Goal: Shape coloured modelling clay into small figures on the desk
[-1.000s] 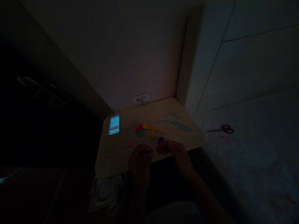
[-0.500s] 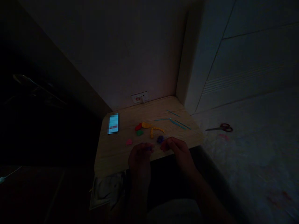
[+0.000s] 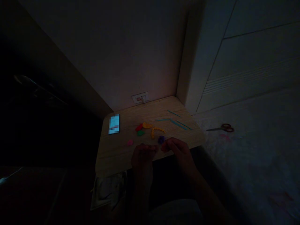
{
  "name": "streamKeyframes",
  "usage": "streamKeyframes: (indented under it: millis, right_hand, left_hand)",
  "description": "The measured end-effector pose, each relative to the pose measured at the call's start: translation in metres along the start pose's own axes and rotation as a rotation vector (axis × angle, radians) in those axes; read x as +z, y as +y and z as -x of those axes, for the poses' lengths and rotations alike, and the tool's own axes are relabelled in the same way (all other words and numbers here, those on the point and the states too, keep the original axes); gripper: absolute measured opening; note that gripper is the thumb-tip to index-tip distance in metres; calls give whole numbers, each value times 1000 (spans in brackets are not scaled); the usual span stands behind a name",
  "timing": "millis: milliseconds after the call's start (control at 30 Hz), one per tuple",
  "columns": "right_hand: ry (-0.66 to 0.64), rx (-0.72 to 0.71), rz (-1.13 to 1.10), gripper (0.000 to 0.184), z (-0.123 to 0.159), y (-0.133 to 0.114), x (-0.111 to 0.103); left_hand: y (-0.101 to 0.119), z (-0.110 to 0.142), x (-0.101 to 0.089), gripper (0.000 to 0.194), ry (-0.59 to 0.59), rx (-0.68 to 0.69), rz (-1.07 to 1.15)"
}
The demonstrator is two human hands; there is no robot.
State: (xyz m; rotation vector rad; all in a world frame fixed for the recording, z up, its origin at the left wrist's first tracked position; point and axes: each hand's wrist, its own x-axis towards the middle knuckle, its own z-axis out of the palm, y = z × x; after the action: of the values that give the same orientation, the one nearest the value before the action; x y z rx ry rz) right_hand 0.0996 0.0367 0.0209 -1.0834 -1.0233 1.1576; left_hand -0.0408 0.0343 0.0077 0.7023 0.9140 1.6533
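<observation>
The light is very dim. My left hand [image 3: 143, 155] hovers over the table's near edge with its fingers folded over, hiding the purple modelling clay seen in it a moment earlier. My right hand [image 3: 177, 147] faces it, thumb and fingers pinched together; whatever they hold is too dark to tell. Just beyond the right fingertips lies a lumpy purple clay piece [image 3: 161, 139]. A bent yellow clay strip [image 3: 152, 133] rests behind it. Farther left are red clay [image 3: 139, 127], orange clay [image 3: 147, 125], green clay [image 3: 140, 133] and pink clay [image 3: 130, 142].
Thin blue modelling tools [image 3: 178, 124] lie at the right of the wooden table [image 3: 110, 156]. A lit phone [image 3: 114, 124] is at its left. Scissors [image 3: 226, 127] lie on the pale surface to the right. A wall socket [image 3: 140, 97] with a plug sits behind the table.
My left hand has moved slightly right, nearer my right hand, and its fingers have folded over the purple clay. My right hand stays nearly where it was.
</observation>
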Motion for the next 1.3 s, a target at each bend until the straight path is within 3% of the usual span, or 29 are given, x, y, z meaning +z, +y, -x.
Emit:
streamKeyframes:
  millis: [333,467,733,1100,1300]
  right_hand:
    - [15,-4,4,36,1,-3,1]
    - [20,-9,8,37,1,-3,2]
    - [18,-15,27,36,1,-5,2]
    - [95,-94,59,21,-1,3,-2]
    - [118,-127,118,27,-2,8,-2]
  left_hand:
    - [-1,-2,-7,48,13,-86,-123]
    - [-1,-2,-7,43,0,-134,-107]
    - [-4,-1,1,39,-26,-86,-32]
    - [-22,13,9,21,-200,-133,-44]
    - [-19,16,15,20,-162,-139,-11]
